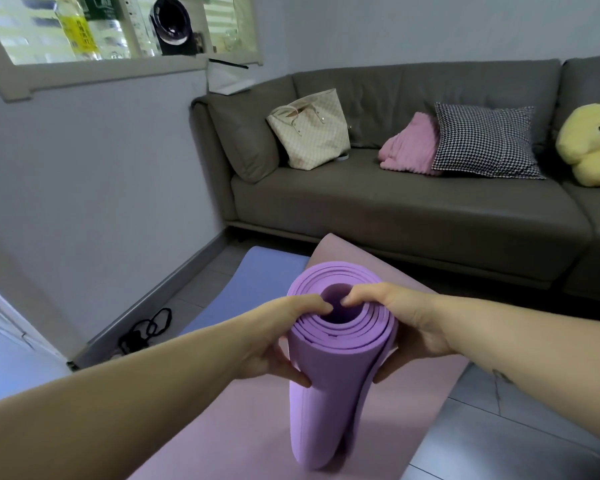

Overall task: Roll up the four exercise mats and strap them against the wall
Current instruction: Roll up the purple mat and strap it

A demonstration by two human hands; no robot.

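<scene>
Purple rolled mat (336,382) stood on end on pink mat (222,427); your left hand (278,341), right hand (409,323) gripped its top rim.

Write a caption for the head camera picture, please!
Left hand and right hand hold a rolled purple mat upright on a pink mat near a sofa.

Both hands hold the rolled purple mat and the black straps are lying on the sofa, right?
No. The left hand and right hand do hold the rolled purple mat, but the head view shows the black straps on the floor by the wall, not on the sofa.
</scene>
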